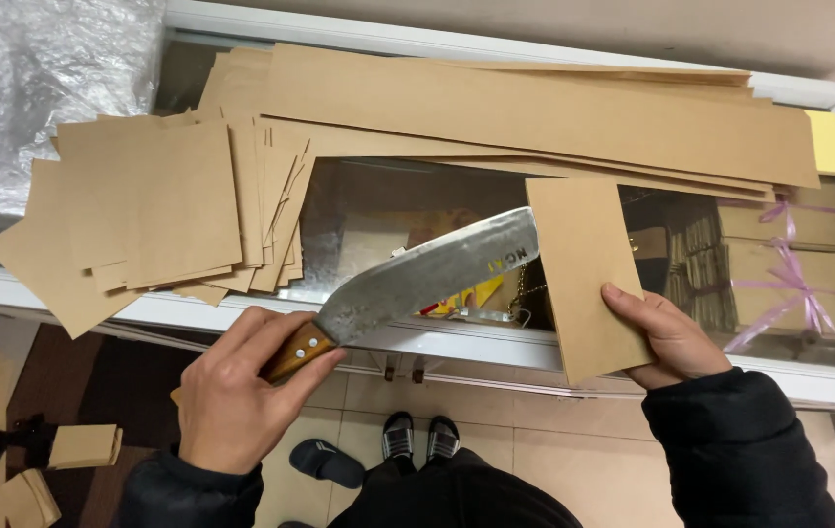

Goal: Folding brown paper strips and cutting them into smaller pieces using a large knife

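Observation:
My left hand (pixel 237 386) grips the wooden handle of a large knife (pixel 427 274), whose broad steel blade points right and up. The blade tip meets the left edge of a folded brown paper sheet (pixel 582 264). My right hand (pixel 667 337) holds that sheet by its lower right corner, over the glass counter top (pixel 378 215). To the left lies a pile of cut brown paper squares (pixel 158 205). Long brown paper strips (pixel 535 112) lie stacked across the back of the counter.
The glass counter has a white frame (pixel 437 342); boxes tied with purple ribbon (pixel 794 279) show inside at the right. Clear plastic wrap (pixel 36 88) lies at the far left. Below are my slippered feet (pixel 417 435) on tiles and folded brown paper bundles (pixel 80 445) on the floor.

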